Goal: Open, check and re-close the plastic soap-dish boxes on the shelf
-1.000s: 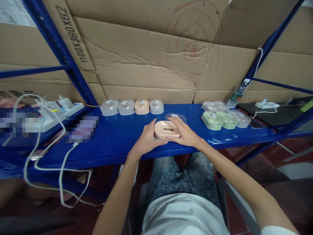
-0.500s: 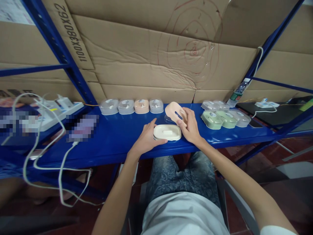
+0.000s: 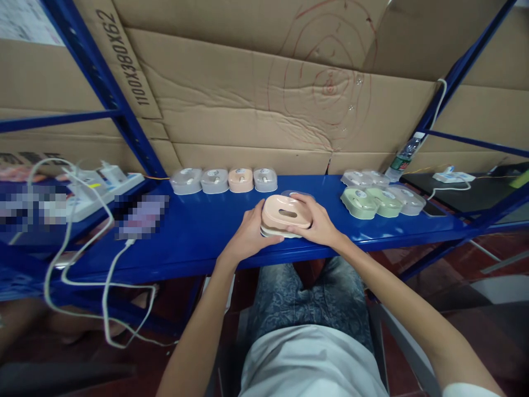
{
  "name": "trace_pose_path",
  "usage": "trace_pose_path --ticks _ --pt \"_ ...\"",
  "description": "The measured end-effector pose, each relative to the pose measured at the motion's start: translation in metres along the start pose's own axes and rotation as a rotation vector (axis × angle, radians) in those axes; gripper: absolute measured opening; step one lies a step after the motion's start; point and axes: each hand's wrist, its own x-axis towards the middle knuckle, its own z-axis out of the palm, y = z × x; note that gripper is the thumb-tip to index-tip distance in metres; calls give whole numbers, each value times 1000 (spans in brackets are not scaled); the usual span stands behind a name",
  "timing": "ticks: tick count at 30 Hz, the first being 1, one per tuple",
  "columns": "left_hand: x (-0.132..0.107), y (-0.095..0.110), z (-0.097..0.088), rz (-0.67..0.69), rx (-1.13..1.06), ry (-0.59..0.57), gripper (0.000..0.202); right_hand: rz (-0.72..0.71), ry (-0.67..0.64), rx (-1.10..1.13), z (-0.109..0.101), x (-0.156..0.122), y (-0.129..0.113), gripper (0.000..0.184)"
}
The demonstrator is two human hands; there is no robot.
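My left hand (image 3: 247,232) grips the left end of a cream oval plastic base (image 3: 273,231), thumb along its near side. A peach oval plastic shell (image 3: 274,207) with a slot in its middle lies over that base and hides most of it. Fingers of my right hand (image 3: 321,221) are closed on the shell's right end, the thumb at its near edge. Whether the two parts are fully seated together I cannot tell. Just behind them, a clear plastic piece (image 3: 303,194) shows partly on the blue shelf (image 3: 202,226).
Along the back stand several lidded cases, grey and one peach (image 3: 240,180). At right sit green cases (image 3: 359,203) and grey ones, with a water bottle (image 3: 404,156) behind. A phone (image 3: 142,216) on a white cable and a power strip (image 3: 111,190) lie at left.
My right hand has brought the peach shell left and down, from tilted beside the cream base to lying over it. My left hand has kept its hold on the base.
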Motion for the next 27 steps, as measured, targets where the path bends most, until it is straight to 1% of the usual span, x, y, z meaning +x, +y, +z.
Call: trace_pose_path --ticks 4,7,15,22,27 --pt "-1 -3 2 -87 18 -10 117 1 -96 0 2 -1 3 85" --pt "-2 -4 3 -86 20 -15 119 11 -134 -2 3 -1 3 85" --pt "-2 -5 3 -84 20 -19 119 -40 -175 -41 2 2 -1 76" --pt "-1 -3 3 -78 29 -15 115 -59 -172 -83 2 3 -4 69" --pt "-2 -1 2 -94 41 -30 115 -88 -190 -94 3 4 -3 67"
